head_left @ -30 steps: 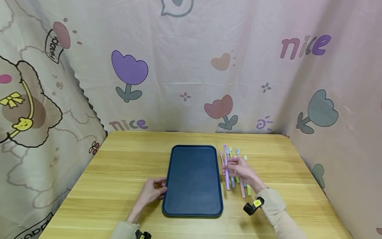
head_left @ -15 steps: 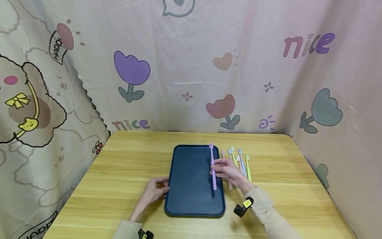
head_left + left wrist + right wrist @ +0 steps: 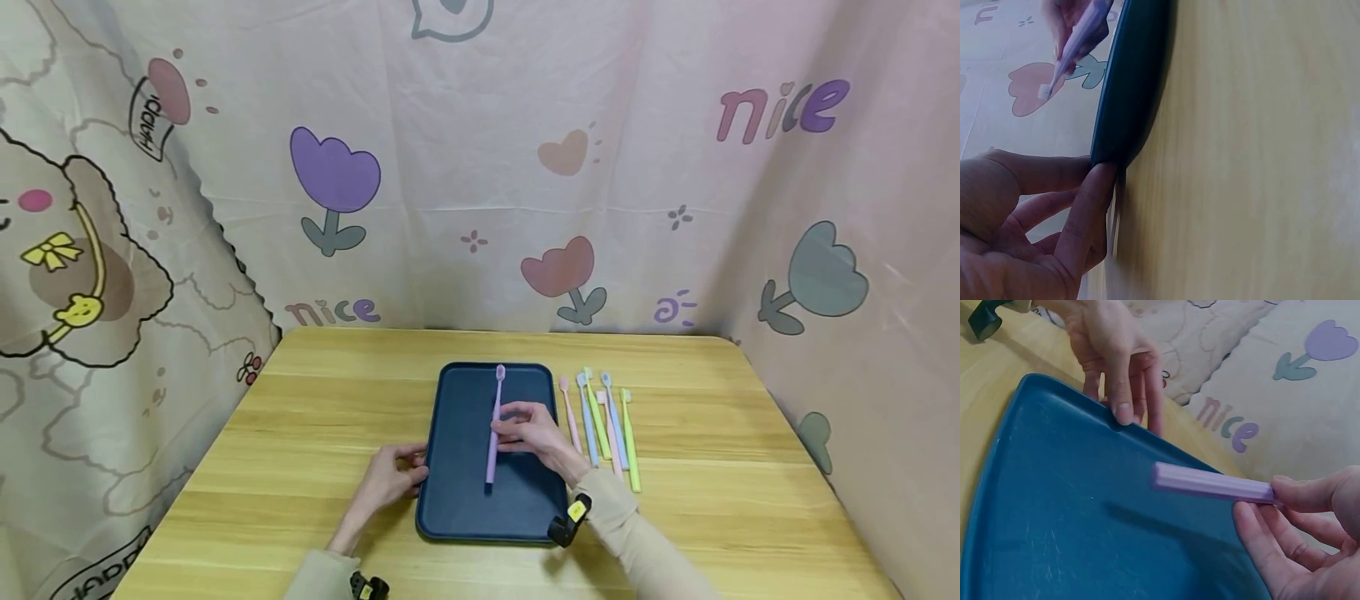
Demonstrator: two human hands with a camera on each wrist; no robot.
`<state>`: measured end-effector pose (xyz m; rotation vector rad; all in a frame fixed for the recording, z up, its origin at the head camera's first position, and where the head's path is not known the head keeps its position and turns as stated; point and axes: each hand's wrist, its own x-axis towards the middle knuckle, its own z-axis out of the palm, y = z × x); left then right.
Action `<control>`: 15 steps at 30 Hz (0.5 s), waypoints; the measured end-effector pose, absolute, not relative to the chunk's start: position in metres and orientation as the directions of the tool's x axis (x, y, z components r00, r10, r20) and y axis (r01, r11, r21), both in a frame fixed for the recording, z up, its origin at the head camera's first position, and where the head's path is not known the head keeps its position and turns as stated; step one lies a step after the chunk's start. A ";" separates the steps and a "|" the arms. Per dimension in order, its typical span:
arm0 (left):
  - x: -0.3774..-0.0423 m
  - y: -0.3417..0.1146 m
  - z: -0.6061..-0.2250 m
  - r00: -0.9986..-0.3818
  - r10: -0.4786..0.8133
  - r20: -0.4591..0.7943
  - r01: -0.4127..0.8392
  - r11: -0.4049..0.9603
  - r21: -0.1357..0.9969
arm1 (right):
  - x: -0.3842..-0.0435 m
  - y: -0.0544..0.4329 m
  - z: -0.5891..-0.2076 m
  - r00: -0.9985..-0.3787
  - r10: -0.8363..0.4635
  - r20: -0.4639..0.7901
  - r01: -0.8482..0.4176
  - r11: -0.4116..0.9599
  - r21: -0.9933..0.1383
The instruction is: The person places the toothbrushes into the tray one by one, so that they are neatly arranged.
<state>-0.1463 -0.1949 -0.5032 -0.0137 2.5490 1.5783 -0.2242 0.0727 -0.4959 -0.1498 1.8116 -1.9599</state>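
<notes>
My right hand (image 3: 536,433) pinches a purple toothbrush (image 3: 492,450) between thumb and fingers, over the middle of the dark blue tray (image 3: 457,508). The brush head points to the far side of the tray, and the handle casts a shadow on the tray in the right wrist view. My left hand (image 3: 392,482) holds the tray's left rim, with the thumb on the rim (image 3: 1124,414) and other fingers along the outer side. In the left wrist view, fingertips (image 3: 1099,178) meet the tray's edge.
Right of the tray lie several toothbrushes: pink (image 3: 572,417), blue (image 3: 588,425) and green (image 3: 630,442) ones, side by side on the wooden table (image 3: 337,392). A patterned curtain (image 3: 450,167) stands behind the table and along its sides.
My right hand has carried the purple toothbrush left, from beside the other toothbrushes to over the middle of the tray. My left hand stays at the tray's left rim.
</notes>
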 end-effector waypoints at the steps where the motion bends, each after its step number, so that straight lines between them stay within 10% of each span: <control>1: -0.147 -0.195 -0.503 -0.990 0.070 -0.126 -0.082 0.446 0.891 | -0.225 0.070 -0.497 -0.885 -0.404 -0.230 0.265 -0.032 -0.964; 15: -0.147 -0.194 -0.503 -0.992 0.064 -0.111 -0.070 0.453 0.889 | -0.233 0.029 -0.511 -0.907 -0.376 -0.188 0.184 0.048 -0.982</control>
